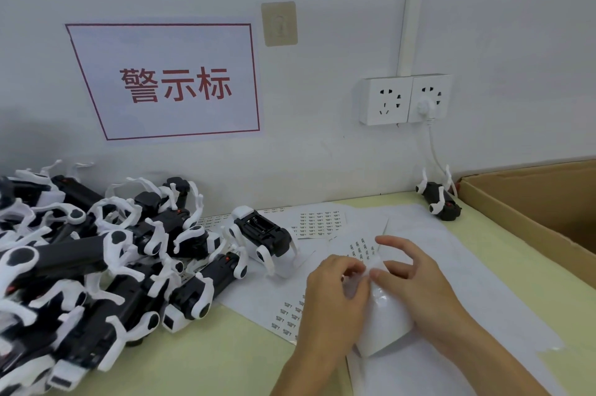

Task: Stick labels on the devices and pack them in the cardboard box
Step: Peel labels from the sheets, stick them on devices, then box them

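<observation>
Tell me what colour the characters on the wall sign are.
Red, on the white wall sign with a red border; head view.

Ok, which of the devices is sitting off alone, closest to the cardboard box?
The lone device by the wall, below the sockets, right beside the cardboard box; all the others lie at the table's left, most heaped in a pile.

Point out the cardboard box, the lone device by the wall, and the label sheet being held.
cardboard box (503, 202): head view, on its near-left wall.
lone device (439, 198): head view, on its black body.
label sheet (383, 324): head view, on the curled white part between the hands.
</observation>
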Demonstrator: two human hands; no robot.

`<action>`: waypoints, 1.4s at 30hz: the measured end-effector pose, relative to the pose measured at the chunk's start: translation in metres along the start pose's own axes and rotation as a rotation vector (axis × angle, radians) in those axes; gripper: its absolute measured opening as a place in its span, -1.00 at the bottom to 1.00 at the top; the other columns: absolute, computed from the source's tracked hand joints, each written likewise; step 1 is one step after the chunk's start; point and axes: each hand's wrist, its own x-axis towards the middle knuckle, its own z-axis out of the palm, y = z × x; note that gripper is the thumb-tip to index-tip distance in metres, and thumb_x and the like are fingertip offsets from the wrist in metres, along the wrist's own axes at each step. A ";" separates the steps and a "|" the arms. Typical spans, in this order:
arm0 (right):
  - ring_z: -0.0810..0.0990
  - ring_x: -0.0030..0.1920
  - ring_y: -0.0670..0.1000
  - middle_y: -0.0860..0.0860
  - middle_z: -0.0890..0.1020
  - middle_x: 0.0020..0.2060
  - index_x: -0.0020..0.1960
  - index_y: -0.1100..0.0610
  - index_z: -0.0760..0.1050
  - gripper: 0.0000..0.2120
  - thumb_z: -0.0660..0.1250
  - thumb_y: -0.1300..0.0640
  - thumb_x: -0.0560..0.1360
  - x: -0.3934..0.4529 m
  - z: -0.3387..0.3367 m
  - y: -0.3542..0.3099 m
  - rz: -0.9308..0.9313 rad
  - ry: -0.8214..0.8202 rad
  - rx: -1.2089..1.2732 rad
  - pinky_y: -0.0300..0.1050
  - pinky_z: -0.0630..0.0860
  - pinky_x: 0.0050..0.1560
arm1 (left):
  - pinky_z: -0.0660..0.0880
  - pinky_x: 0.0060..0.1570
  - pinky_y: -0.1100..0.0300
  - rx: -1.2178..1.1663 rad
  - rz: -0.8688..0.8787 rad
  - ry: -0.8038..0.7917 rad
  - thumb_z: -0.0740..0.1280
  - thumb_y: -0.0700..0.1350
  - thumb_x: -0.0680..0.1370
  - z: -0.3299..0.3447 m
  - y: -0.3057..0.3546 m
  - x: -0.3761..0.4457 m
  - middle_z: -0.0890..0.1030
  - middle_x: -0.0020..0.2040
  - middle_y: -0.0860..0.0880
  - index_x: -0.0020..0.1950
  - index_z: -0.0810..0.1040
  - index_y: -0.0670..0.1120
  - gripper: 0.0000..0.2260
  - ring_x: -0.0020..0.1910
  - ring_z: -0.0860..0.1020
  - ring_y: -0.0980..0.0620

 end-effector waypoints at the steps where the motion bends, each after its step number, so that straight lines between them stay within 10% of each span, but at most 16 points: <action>1: 0.68 -0.17 0.09 0.07 0.74 -0.22 0.22 -0.11 0.49 -0.60 0.40 0.30 0.52 0.000 0.001 0.000 -0.010 0.008 -0.018 -0.11 0.59 -0.07 | 0.47 -0.02 0.40 -0.060 -0.034 0.017 0.44 -0.12 0.52 0.000 0.000 0.000 0.64 -0.11 0.17 -0.06 0.66 0.01 -0.96 -0.02 0.58 0.22; 4: 0.70 -0.10 0.13 0.08 0.74 -0.18 0.21 -0.13 0.48 -0.59 0.39 0.32 0.53 -0.001 0.004 0.001 -0.060 0.035 -0.071 0.05 0.60 0.05 | 0.50 -0.04 0.43 -0.154 -0.103 0.043 0.47 -0.15 0.50 0.000 0.000 0.002 0.66 -0.12 0.24 -0.12 0.68 0.03 -0.93 -0.05 0.61 0.24; 19: 0.62 -0.18 -0.12 -0.12 0.65 -0.23 0.13 -0.20 0.49 -0.54 0.37 0.37 0.51 -0.002 0.015 0.009 -0.375 0.126 -0.309 -0.42 0.47 -0.12 | 0.58 -0.05 0.32 -0.088 0.000 0.016 0.41 -0.16 0.52 -0.001 -0.002 -0.001 0.69 -0.20 0.17 -0.12 0.72 -0.03 -0.90 -0.13 0.66 0.20; 42: 0.60 -0.22 -0.13 -0.14 0.63 -0.26 0.07 -0.20 0.54 -0.56 0.40 0.35 0.49 0.000 0.017 0.009 -0.336 0.134 -0.231 -0.46 0.45 -0.19 | 0.53 -0.17 0.40 -0.253 -0.132 0.032 0.41 -0.28 0.52 -0.007 0.006 0.002 0.70 -0.25 0.08 -0.20 0.71 -0.07 -0.83 -0.19 0.67 0.13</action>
